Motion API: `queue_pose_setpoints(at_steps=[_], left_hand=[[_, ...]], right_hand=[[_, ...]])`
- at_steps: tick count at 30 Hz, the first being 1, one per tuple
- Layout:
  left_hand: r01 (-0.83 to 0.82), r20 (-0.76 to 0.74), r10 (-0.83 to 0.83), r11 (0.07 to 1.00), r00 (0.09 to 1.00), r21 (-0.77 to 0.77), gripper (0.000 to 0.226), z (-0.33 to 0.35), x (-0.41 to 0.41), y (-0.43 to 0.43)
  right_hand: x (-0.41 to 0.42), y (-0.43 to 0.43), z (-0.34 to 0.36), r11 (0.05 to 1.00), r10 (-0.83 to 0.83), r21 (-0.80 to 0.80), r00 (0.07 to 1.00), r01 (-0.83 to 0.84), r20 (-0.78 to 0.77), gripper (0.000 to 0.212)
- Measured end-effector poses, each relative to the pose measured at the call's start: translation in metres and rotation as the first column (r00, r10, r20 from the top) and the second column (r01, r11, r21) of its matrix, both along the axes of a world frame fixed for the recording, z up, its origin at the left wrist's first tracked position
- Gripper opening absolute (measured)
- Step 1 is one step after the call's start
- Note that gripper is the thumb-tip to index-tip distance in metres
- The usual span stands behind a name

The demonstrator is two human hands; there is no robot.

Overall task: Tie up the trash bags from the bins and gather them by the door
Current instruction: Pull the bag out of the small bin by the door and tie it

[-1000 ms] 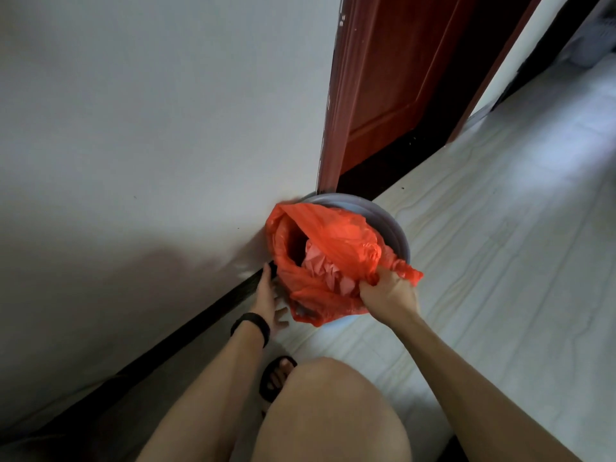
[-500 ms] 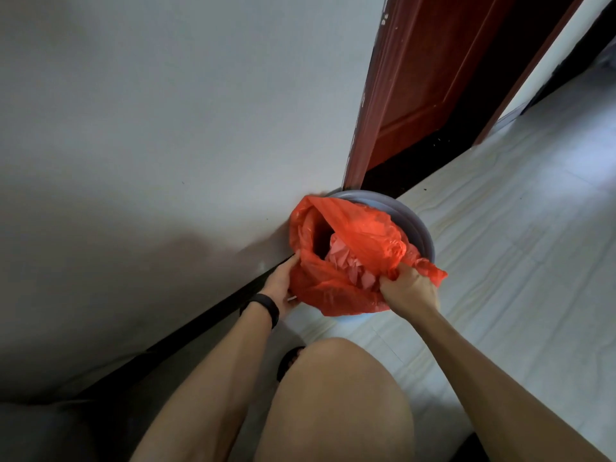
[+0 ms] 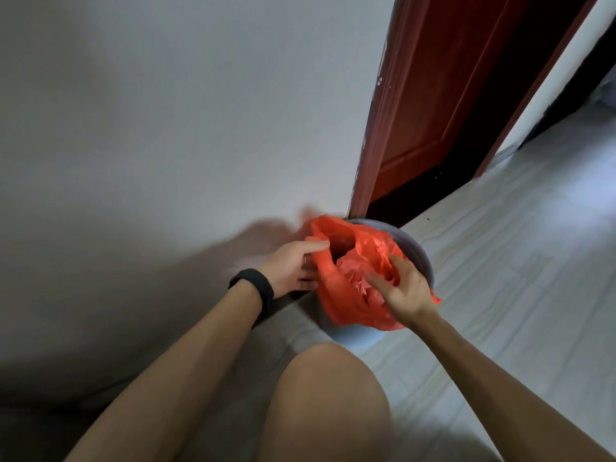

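An orange-red trash bag (image 3: 346,295) sits in a round grey-blue bin (image 3: 418,253) against the wall beside the door frame. The bag's mouth is partly open, with crumpled pink material inside. My left hand (image 3: 293,268), with a black band on the wrist, pinches the bag's left rim between thumb and fingers. Over the bag's right side rests my right hand (image 3: 403,288), fingers spread, with some plastic under the palm. Whether it grips the bag I cannot tell.
A white wall (image 3: 166,128) runs along the left. A dark red door (image 3: 443,95) and its frame stand just behind the bin. Pale wood-pattern floor (image 3: 500,261) stretches to the right. My bare knee (image 3: 326,395) is low in front of the bin.
My left hand rose from beside the bin's base to pinch the bag's left rim. My right hand loosened its fist on the right rim, fingers now spread.
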State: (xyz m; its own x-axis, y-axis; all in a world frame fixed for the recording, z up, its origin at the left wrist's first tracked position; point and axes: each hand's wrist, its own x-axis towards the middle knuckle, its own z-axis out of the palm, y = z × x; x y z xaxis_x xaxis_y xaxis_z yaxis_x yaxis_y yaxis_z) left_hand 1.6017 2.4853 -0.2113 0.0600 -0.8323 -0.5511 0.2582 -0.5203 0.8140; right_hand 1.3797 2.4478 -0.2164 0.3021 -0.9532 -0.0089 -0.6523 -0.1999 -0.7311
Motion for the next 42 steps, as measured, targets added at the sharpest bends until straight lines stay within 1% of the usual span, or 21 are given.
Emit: queue_pose_setpoints(at_steps=[3,5,6,7,9,10,12,14,16,19,21,23,25,27,30,32,34,35,38,40,42], left_hand=[[0.087,0.002,-0.088,0.992,0.996,-0.09,0.023,0.03,-0.012,-0.017],[0.164,0.022,-0.163,0.979,0.986,-0.117,0.027,0.045,-0.022,-0.028],[0.203,0.032,-0.201,0.972,0.979,-0.115,0.029,0.05,-0.025,-0.032],[0.233,0.04,-0.23,0.967,0.972,-0.108,0.032,0.055,-0.028,-0.035],[0.258,0.105,-0.249,0.962,0.963,-0.093,0.035,0.06,-0.034,-0.041],[0.243,0.183,-0.223,0.966,0.957,-0.09,0.035,0.059,-0.036,-0.043],[0.125,0.361,-0.077,0.986,0.93,-0.112,0.026,0.051,-0.037,-0.044],[-0.005,0.42,0.062,0.991,0.905,-0.135,0.019,0.037,-0.034,-0.038],[-0.064,0.482,0.133,0.985,0.866,-0.158,0.018,0.017,-0.029,-0.031],[-0.028,0.694,0.121,0.989,0.71,-0.144,0.024,-0.018,-0.024,-0.022],[0.127,0.825,-0.015,0.99,0.565,-0.069,0.039,-0.039,-0.027,-0.014],[0.298,0.903,-0.215,0.949,0.371,0.103,0.06,-0.056,-0.032,-0.004],[0.395,0.915,-0.358,0.88,0.187,0.264,0.078,-0.069,-0.036,0.004],[0.416,0.917,-0.386,0.854,0.103,0.313,0.085,-0.075,-0.039,0.009],[0.464,0.915,-0.402,0.803,-0.039,0.372,0.097,-0.074,-0.044,0.008],[0.505,0.908,-0.397,0.761,-0.136,0.408,0.092,-0.074,-0.044,0.005],[0.547,0.906,-0.365,0.724,-0.214,0.421,0.076,-0.077,-0.044,0.003],[0.56,0.906,-0.351,0.713,-0.236,0.422,0.067,-0.08,-0.043,0.003],[0.543,0.894,-0.333,0.71,-0.3,0.447,0.054,-0.085,-0.039,0.006],[0.529,0.876,-0.31,0.705,-0.369,0.472,0.051,-0.085,-0.035,0.005],[0.516,0.872,-0.293,0.714,-0.393,0.473,0.051,-0.08,-0.033,0.001]], right_hand=[[0.003,-0.003,0.015,0.996,0.085,0.043,0.995,-0.083,-0.057,0.081],[0.002,-0.003,0.023,0.994,0.101,0.065,0.976,-0.09,-0.193,0.093],[0.001,-0.003,0.025,0.995,0.1,0.046,0.961,-0.091,-0.259,0.089],[0.001,-0.005,0.024,0.995,0.095,0.017,0.952,-0.094,-0.29,0.075],[-0.001,-0.011,0.026,0.997,0.059,-0.034,0.958,-0.072,-0.279,0.041],[-0.003,-0.013,0.027,0.998,0.038,-0.038,0.964,-0.05,-0.262,0.032],[-0.007,-0.017,0.031,1.0,-0.004,-0.025,0.974,-0.002,-0.226,0.026],[-0.01,-0.019,0.033,1.0,-0.019,-0.018,0.979,0.015,-0.201,0.023],[-0.012,-0.022,0.035,1.0,-0.017,0.0,0.983,0.018,-0.18,0.022],[-0.013,-0.026,0.038,0.999,-0.035,-0.002,0.987,0.035,-0.155,0.028],[-0.014,-0.029,0.04,0.998,-0.06,-0.036,0.987,0.055,-0.152,0.038],[-0.015,-0.034,0.043,0.994,-0.106,-0.049,0.985,0.101,-0.139,0.045],[-0.014,-0.041,0.046,0.987,-0.161,-0.02,0.981,0.16,-0.105,0.045],[-0.013,-0.047,0.048,0.976,-0.214,0.026,0.975,0.216,-0.062,0.043],[-0.013,-0.058,0.05,0.948,-0.311,0.073,0.95,0.311,-0.01,0.03],[-0.016,-0.067,0.053,0.912,-0.402,0.115,0.913,0.393,0.071,0.028],[-0.023,-0.076,0.057,0.87,-0.49,0.136,0.86,0.473,0.145,0.029],[-0.026,-0.081,0.06,0.853,-0.521,0.131,0.836,0.505,0.171,0.027],[-0.036,-0.091,0.078,0.829,-0.554,0.068,0.798,0.555,0.237,0.027],[-0.037,-0.097,0.097,0.822,-0.549,0.011,0.787,0.57,0.281,0.03],[-0.037,-0.101,0.12,0.821,-0.526,-0.054,0.79,0.568,0.314,0.025]])
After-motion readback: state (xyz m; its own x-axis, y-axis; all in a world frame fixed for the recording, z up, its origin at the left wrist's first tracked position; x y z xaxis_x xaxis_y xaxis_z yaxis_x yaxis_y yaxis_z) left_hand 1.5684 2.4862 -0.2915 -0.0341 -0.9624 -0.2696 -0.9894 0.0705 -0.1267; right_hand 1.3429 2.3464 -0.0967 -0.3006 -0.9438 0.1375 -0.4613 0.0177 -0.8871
